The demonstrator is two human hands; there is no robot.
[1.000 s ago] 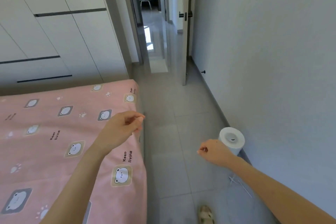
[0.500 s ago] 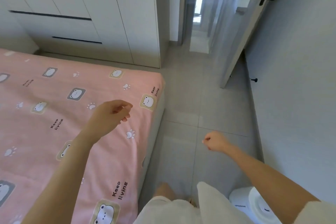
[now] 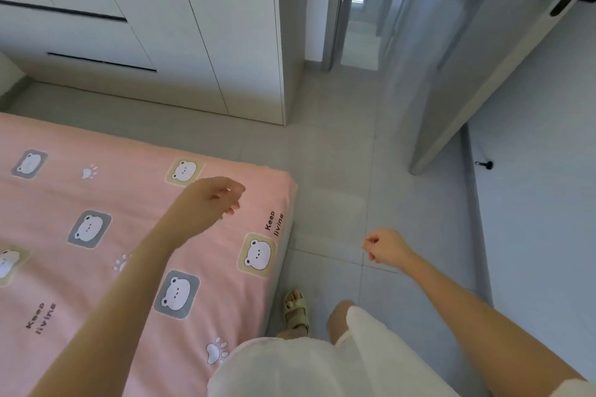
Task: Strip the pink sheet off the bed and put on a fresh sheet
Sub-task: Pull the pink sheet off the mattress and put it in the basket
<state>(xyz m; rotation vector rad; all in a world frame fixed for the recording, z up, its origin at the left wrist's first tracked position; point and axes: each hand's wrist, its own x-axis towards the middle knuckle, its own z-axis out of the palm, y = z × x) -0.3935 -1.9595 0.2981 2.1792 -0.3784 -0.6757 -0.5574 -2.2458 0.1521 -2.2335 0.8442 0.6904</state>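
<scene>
I had stepped closer to the corner of the bed (image 3: 288, 229); the pink sheet (image 3: 129, 190) still lay stretched over it. My left grip (image 3: 209, 203) hovered loose above the sheet, grasping nothing, and my right grip (image 3: 385, 248) was clenched empty over the floor (image 3: 338, 171). Stripping hadn't begun.

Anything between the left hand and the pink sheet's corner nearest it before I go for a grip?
Nothing visible. The left hand is over the pink sheet, just short of that corner, and only flat fabric lies between them. The floor beside the corner shows only tiles.
</scene>
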